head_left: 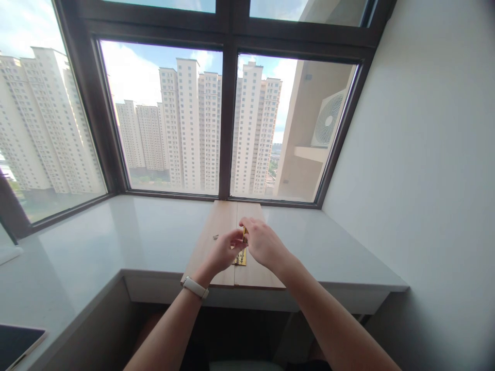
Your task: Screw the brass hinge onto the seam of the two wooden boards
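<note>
Two pale wooden boards (251,275) lie side by side, their seam running away from me. Near the seam a brass-coloured hinge (242,259) lies flat on the wood, partly hidden beneath my hands. Above it, a small yellow piece with a dark edge (245,234) shows between my fingers; its kind is unclear. My right hand (265,245) closes on it from the right, fingers bent. From the left, my left hand (224,252) has its fingertips pinched at the same piece. Several small screws (215,237) rest on the left board.
The boards lie on a white counter (154,232) that runs along dark-framed windows (228,129). A white wall (417,154) rises on the right. At the lower left is a dark-screened device (19,342). The counter's front edge (348,284) is close to my forearms.
</note>
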Demonstrator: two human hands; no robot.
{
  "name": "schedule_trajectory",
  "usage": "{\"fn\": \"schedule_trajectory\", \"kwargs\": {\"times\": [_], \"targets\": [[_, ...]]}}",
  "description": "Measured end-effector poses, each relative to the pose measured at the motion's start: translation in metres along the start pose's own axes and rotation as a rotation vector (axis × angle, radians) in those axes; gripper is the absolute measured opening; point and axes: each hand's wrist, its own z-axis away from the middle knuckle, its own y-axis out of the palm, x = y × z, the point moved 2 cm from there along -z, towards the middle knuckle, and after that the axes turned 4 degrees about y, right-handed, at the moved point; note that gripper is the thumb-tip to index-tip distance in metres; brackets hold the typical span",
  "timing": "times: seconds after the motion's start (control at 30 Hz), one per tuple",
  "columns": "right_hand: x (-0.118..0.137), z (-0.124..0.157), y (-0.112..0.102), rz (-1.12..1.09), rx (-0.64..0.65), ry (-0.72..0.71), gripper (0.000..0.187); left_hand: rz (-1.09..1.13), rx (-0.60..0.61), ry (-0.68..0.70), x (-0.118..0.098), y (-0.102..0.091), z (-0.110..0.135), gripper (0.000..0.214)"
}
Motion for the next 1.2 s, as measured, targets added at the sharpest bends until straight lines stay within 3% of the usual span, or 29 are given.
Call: {"fn": "schedule_trajectory", "kwargs": {"times": [0.13,0.27,0.5,0.73,0.93,1.1,1.2], "targets": [[0.002,0.000,-0.001,0.086,-0.079,0.127,0.027,-0.071,-0.092,0.006,0.002,-0.001,0.001,0.008],[0.002,-0.002,0.001,0.175,-0.046,0.218,0.024,-0.111,-0.121,-0.012,0.006,0.002,0.001,0.014],[-0.006,-0.004,0.002,0.115,-0.026,0.115,0.010,-0.026,0.010,-0.041,0.007,0.001,0.001,0.015],[-0.009,-0.004,0.001,-0.009,0.007,-0.006,0.026,0.018,0.036,-0.023,0.009,0.000,0.001,0.017],[-0.009,-0.003,0.010,0.043,-0.035,0.148,0.016,-0.088,-0.039,-0.040,0.014,-0.002,0.002,0.017],[-0.012,-0.002,0.013,0.040,-0.016,0.105,0.019,-0.262,0.078,-0.080,0.031,-0.003,0.012,0.027],[-0.014,-0.001,0.014,0.002,-0.010,0.065,0.027,-0.351,0.130,-0.077,0.044,0.001,0.019,0.014]]}}
